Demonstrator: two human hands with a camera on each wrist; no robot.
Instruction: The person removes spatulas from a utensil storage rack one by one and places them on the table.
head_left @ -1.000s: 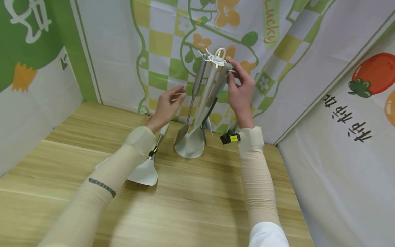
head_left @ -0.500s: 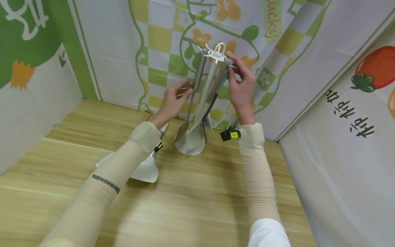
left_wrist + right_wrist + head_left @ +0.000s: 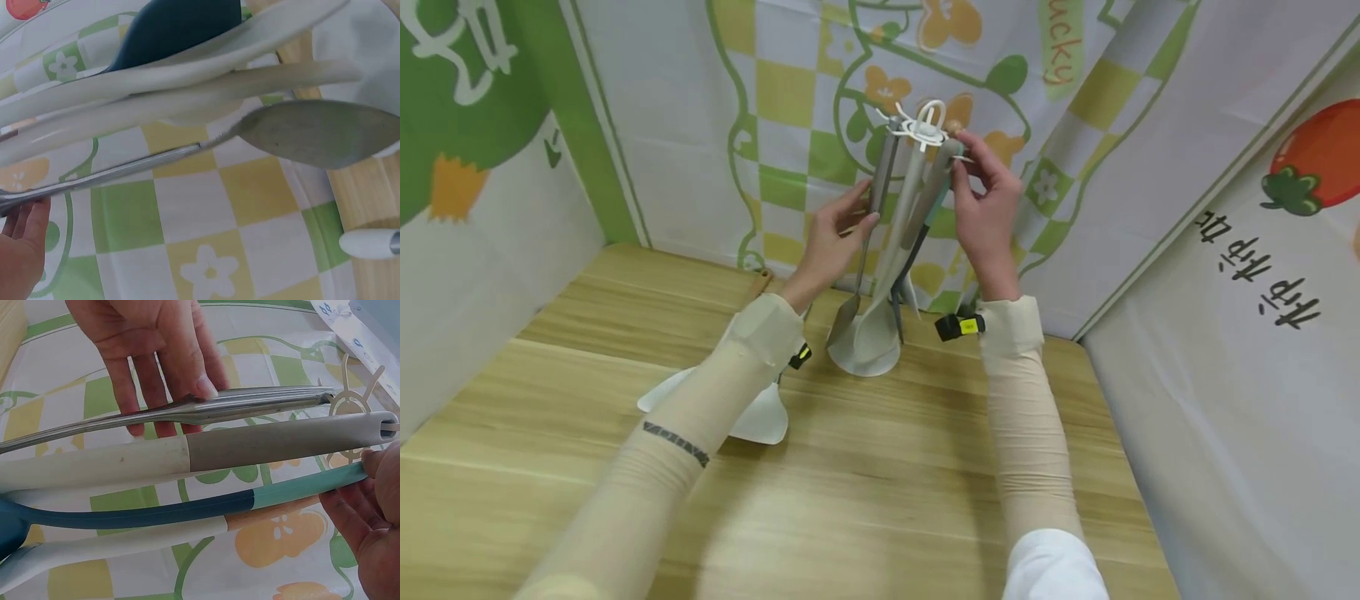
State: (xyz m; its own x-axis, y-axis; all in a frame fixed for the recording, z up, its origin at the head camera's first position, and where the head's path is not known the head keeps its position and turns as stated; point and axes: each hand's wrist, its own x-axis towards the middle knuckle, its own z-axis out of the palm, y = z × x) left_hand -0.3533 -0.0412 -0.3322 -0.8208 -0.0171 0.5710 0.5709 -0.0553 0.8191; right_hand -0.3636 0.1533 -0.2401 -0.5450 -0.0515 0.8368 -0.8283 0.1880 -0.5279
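A white utensil rack (image 3: pixel 923 132) with a ring of hooks stands near the back of the wooden table, several kitchen utensils hanging from it. My left hand (image 3: pixel 831 242) is at the handle of a metal turner (image 3: pixel 250 403); its thumb touches the near side and its fairly straight fingers pass behind. At the rack's right side, my right hand (image 3: pixel 988 200) pinches the top end of a blue utensil with a teal handle (image 3: pixel 300 486). Between these hangs a utensil with a grey-brown handle (image 3: pixel 262 440). Behind the blue one is a white utensil with a wooden handle (image 3: pixel 269 514).
A white spatula (image 3: pixel 766 417) lies on the table (image 3: pixel 880 500), partly hidden by my left forearm, with another white utensil head (image 3: pixel 662 390) beside it. A wooden handle tip (image 3: pixel 763 278) shows at the back. A checked curtain (image 3: pixel 786 92) hangs right behind the rack.
My left hand has moved right and slightly up, from beside the rack to the metal turner's handle. My right hand stays at the teal handle's top.
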